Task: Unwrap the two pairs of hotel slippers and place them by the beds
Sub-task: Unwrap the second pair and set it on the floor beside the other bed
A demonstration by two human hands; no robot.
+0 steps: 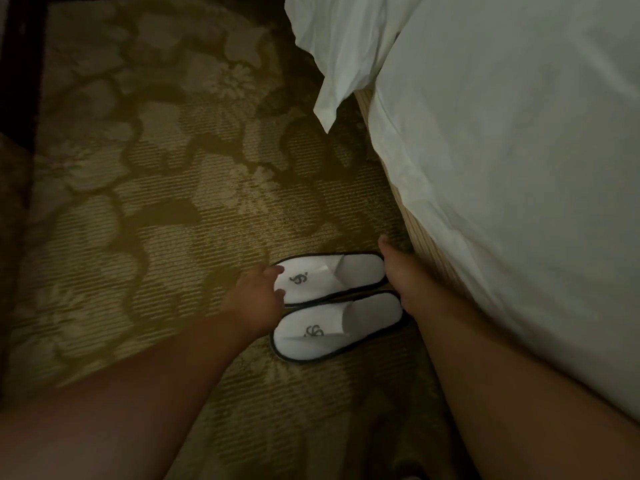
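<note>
A floral olive carpet covers the floor, darkly bordered at left.

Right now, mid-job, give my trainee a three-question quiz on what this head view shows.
1. True or false: the two slippers lie side by side on the carpet.
2. Which hand touches the toe end of the farther slipper? A) left hand B) right hand
3. What stands to the right of the slippers?

Key: 1 true; 2 A; 3 the bed with white bedding.

floor: olive floral carpet | right: bed, white bedding | light: dim
</note>
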